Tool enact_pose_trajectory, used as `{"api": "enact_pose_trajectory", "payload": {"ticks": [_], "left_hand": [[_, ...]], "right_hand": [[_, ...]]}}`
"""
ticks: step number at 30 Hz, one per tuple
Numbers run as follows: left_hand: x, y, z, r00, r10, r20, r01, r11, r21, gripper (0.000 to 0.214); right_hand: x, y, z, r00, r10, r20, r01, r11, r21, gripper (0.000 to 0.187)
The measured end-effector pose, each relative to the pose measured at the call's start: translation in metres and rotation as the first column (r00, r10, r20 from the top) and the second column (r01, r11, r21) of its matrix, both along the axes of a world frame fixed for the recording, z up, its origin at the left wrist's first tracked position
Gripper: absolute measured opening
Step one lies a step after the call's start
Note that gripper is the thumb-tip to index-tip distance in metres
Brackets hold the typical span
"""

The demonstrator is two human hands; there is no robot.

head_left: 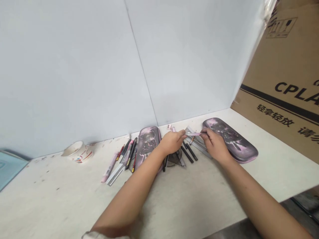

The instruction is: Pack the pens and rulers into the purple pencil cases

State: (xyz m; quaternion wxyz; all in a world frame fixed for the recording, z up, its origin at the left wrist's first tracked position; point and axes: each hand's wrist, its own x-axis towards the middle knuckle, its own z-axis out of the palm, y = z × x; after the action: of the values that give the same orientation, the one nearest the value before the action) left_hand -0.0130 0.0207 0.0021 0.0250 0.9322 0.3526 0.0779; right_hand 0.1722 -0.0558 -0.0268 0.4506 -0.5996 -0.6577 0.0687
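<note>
Well, first a white table (50, 202) running along two white partition panels (74, 66), with a big cardboard box (281, 83) standing off its right end. Near the left edge, a pale blue board (10, 169) and a painted bowl (77, 151), both well apart from the hands. Toward the middle, one glossy purple pencil case (148, 144) to the left of the hands and another pencil case (230, 139) to the right, both lying flat, apparently spaced to leave room between them for loose pieces. Just beside the left case, several pens (131, 154), a pink marker (109, 166) and a metal ruler (114, 175), all lying roughly parallel, probably for easy picking up. Between the cases, a clear set square (174, 160) and black pens (188, 153). Just above those, the left hand (171, 142) and right hand (215, 144), raised off the table, with a pink pen (193, 134) spanning the gap between them, likely kept high to clear the pile. Right fingers (203, 132) clenched around the pen; left fingers curled at its near end, whether grasping or merely touching impossible to tell.
</note>
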Motion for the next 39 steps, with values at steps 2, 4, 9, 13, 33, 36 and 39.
{"api": "enact_pose_trajectory", "payload": {"ticks": [2, 4, 9, 13, 33, 36, 39], "left_hand": [[-0.001, -0.001, 0.000, 0.999, -0.012, 0.050, 0.016, 0.997, -0.082, 0.033], [-0.002, -0.002, 0.000, 0.996, -0.020, 0.092, 0.032, 0.992, -0.122, 0.033], [-0.001, -0.004, 0.001, 0.998, -0.007, 0.066, 0.016, 0.992, -0.127, 0.032], [-0.001, -0.005, 0.002, 0.997, 0.002, 0.072, 0.009, 0.987, -0.158, 0.033], [-0.002, -0.002, 0.003, 0.995, -0.005, 0.102, 0.021, 0.987, -0.160, 0.034], [-0.002, -0.002, 0.002, 0.994, -0.009, 0.113, 0.028, 0.985, -0.168, 0.034], [-0.002, -0.002, 0.002, 0.993, -0.013, 0.113, 0.033, 0.985, -0.170, 0.033]], "right_hand": [[-0.001, -0.002, 0.000, 0.999, 0.054, 0.002, -0.054, 0.995, 0.082, 0.023], [-0.002, -0.004, 0.002, 0.993, 0.102, -0.052, -0.097, 0.991, 0.091, 0.021], [0.004, -0.005, 0.007, 0.990, 0.033, -0.138, -0.051, 0.990, -0.131, 0.029], [0.010, -0.006, 0.008, 0.964, 0.168, -0.205, -0.197, 0.972, -0.127, 0.028], [0.012, -0.008, 0.010, 0.951, 0.069, -0.301, -0.099, 0.991, -0.087, 0.033], [0.012, -0.009, 0.010, 0.936, 0.019, -0.351, -0.073, 0.987, -0.141, 0.031], [0.012, -0.010, 0.011, 0.948, 0.000, -0.318, -0.053, 0.986, -0.156, 0.027]]}}
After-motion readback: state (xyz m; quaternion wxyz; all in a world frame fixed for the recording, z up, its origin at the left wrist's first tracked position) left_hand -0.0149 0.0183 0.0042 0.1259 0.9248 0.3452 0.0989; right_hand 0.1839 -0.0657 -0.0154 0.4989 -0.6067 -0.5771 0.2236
